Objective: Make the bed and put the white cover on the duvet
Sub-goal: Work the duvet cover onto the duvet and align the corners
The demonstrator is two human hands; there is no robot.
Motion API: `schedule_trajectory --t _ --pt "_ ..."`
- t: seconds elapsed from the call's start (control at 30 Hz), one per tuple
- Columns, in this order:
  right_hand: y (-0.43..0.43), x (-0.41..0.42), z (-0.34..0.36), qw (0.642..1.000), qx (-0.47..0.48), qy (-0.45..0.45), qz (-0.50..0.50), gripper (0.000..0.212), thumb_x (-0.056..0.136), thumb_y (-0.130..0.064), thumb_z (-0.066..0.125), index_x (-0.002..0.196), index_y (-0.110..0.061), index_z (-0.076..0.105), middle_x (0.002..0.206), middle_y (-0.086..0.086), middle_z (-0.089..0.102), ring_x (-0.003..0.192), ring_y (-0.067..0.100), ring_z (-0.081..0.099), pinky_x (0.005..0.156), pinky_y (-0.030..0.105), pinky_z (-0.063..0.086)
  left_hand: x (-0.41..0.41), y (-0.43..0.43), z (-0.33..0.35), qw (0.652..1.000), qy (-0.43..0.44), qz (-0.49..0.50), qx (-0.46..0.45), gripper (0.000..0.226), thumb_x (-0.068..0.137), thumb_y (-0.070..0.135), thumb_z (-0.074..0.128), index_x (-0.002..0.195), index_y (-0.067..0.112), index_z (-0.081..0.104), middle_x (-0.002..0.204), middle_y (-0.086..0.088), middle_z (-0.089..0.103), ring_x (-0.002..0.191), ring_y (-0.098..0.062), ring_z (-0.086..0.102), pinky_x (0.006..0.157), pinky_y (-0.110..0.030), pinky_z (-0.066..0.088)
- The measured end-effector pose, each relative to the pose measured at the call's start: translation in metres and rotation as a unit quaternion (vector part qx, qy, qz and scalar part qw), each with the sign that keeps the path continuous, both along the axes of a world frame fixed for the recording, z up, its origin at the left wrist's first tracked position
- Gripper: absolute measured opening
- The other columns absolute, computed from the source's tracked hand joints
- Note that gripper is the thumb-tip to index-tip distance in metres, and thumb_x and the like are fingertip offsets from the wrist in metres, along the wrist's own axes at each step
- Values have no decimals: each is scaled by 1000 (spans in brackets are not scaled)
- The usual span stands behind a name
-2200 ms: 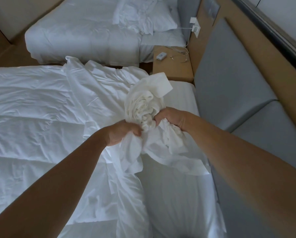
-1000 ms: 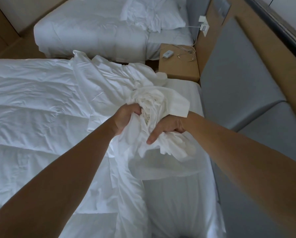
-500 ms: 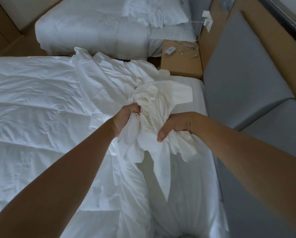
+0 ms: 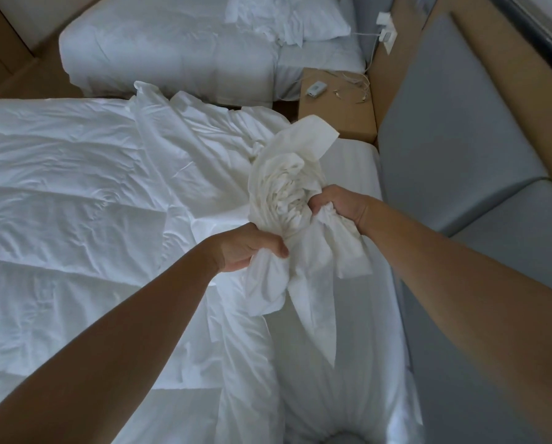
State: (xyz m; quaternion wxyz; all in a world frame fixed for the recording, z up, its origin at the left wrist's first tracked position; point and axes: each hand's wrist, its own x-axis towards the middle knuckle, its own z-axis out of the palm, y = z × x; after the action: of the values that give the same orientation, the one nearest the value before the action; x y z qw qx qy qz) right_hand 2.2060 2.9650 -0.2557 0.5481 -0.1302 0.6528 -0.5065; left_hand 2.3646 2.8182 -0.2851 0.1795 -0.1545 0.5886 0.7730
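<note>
No readable text, label, brand, number or sign on anything in view.

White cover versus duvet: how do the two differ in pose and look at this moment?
The white cover is gathered at one end into a tight bunch gripped by the left hand and right hand. The duvet lies spread out on the near bed. The cover is thin, limp cloth with ends hanging down, while the duvet looks thick and quilted, with stitched lines. Both are white and creased.
</note>
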Motion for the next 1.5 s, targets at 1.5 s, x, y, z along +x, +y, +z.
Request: schedule_trajectory --t 1.5 --pt "-2 29 0 914 219 20 340 90 43 -32 100 124 -9 69 126 19 68 120 39 63 104 56 49 -18 -23 -19 983 19 173 54 55 62 26 70 110 0 67 102 -20 65 99 -37 63 94 -46 48"
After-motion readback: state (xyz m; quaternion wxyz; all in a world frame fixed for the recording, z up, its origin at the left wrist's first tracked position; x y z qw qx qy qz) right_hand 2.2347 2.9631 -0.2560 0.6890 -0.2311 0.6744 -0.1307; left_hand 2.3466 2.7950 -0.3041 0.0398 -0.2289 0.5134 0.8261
